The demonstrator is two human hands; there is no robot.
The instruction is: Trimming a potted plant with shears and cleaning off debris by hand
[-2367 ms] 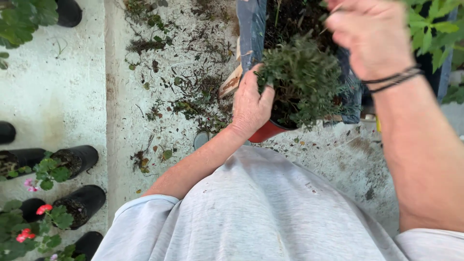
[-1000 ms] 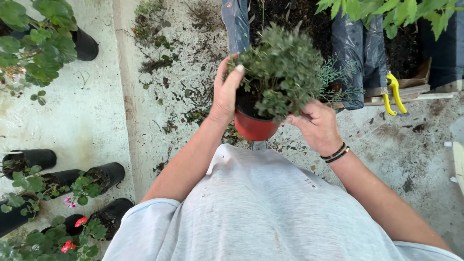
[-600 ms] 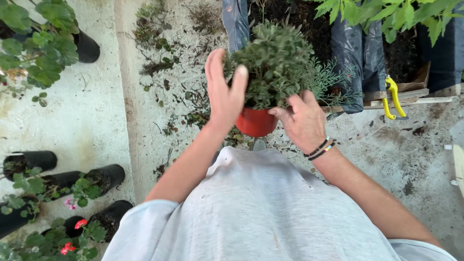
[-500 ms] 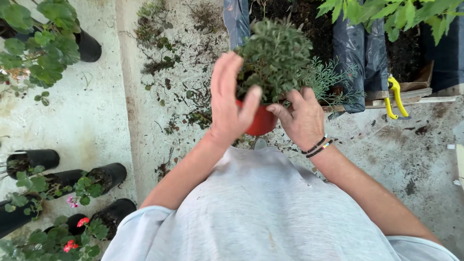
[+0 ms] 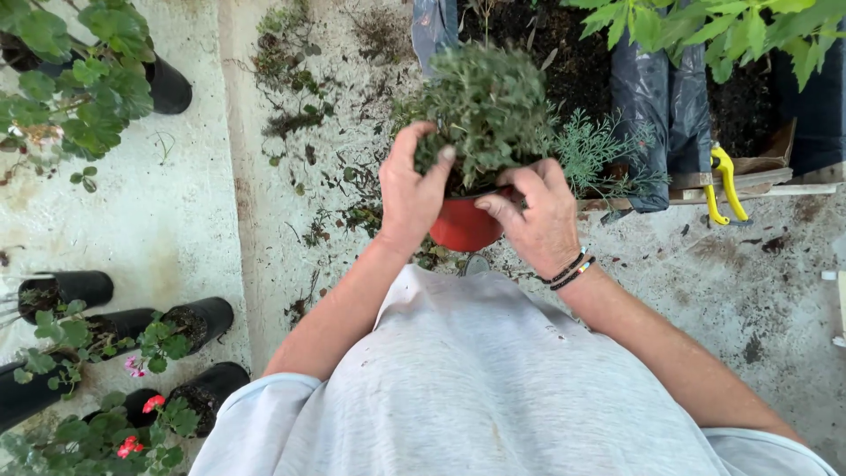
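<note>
The red pot [image 5: 464,225] with its bushy green plant [image 5: 486,101] is held up in front of the person's grey shirt. The left hand [image 5: 407,189] grips the pot's left rim and the right hand [image 5: 538,216] closes on its right rim, probably to keep it steady. Behind the pot stand dark plastic soil bags [image 5: 656,97]; to its right lie yellow pruning shears [image 5: 727,181].

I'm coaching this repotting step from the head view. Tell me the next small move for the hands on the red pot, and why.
Probably ease the plant out of the red pot. The left hand has fingers up in the foliage at the rim, the right hand grips the other side, and the pot is held off the ground in front of the dark soil bags.
</note>
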